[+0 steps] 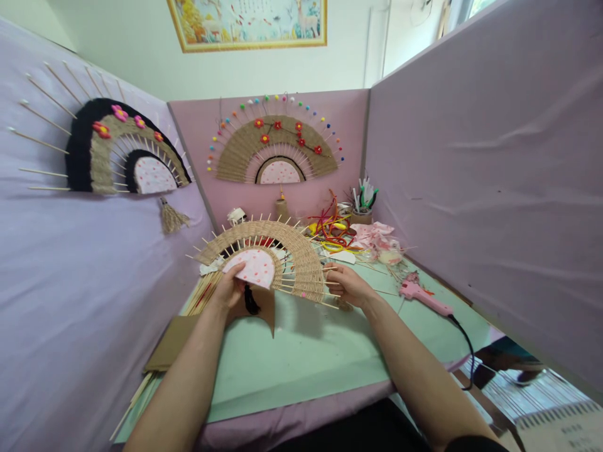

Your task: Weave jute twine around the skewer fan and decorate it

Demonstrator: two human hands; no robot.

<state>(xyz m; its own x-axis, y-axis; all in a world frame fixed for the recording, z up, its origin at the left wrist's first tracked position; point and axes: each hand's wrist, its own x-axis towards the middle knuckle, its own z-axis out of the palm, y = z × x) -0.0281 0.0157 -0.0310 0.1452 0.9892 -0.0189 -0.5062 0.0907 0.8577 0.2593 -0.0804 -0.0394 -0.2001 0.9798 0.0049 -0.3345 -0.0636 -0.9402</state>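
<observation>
A half-round woven fan (287, 248) of jute twine on wooden skewers, with a pink dotted centre, is held upright over the green table mat (311, 351). My left hand (232, 289) grips its base from below, thumb pressed on the pink centre. My right hand (347, 284) pinches the skewer ends and twine at the fan's right edge. A brown cardboard piece (264, 307) with black yarn hangs under the fan's base.
A pink glue gun (424, 297) with a black cord lies right of my right hand. Coloured cords, fabric scraps and a tool cup (362, 213) crowd the back. Loose skewers and cardboard (172, 342) lie at left. Two finished fans hang on the partition walls.
</observation>
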